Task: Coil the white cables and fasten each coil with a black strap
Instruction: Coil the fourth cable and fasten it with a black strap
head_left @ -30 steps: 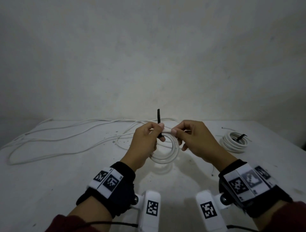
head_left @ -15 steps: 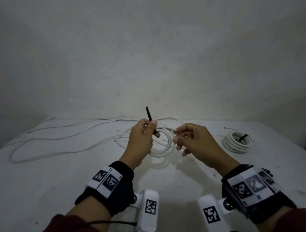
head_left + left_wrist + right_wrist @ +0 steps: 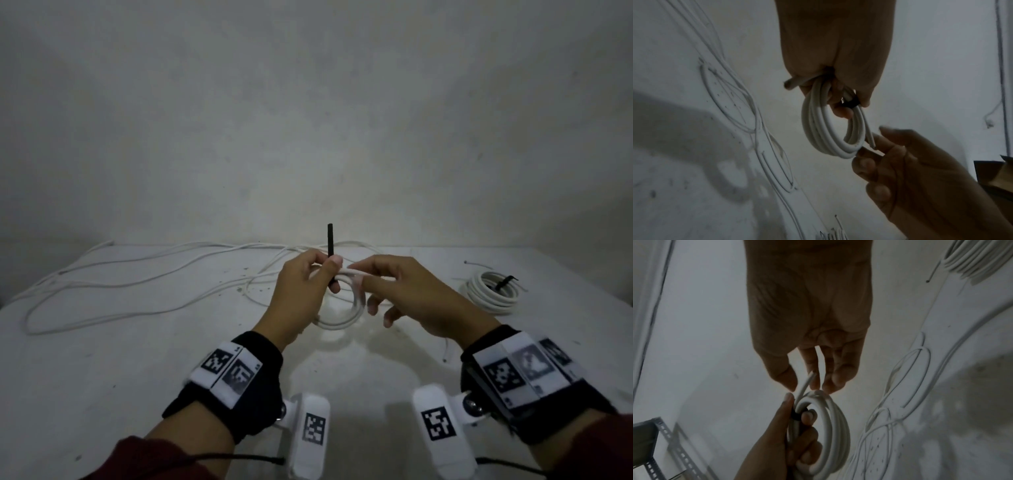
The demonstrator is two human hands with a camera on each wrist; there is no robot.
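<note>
Above the white table (image 3: 102, 359) I hold a small coil of white cable (image 3: 342, 318). My left hand (image 3: 325, 270) grips the coil's top together with a black strap (image 3: 330, 243), which stands upright above my fingers. My right hand (image 3: 358, 274) pinches the cable's free end between thumb and fingertips at the coil's top. In the left wrist view the coil (image 3: 818, 129) hangs from my left hand (image 3: 846, 104), with the strap (image 3: 851, 103) under the thumb. The right wrist view shows the cable end between my right hand's (image 3: 807, 384) fingers, above the coil (image 3: 830, 418).
A finished coil (image 3: 493, 294) bound with a black strap (image 3: 507, 281) lies at the right of the table. Long loose white cables (image 3: 137, 284) sprawl over the left and back. A grey wall stands behind the table. A perforated metal bracket (image 3: 653, 443) shows off the table's edge.
The strap tipped left and now stands upright again. My right hand has come back up to the coil's top and holds the cable end against it.
</note>
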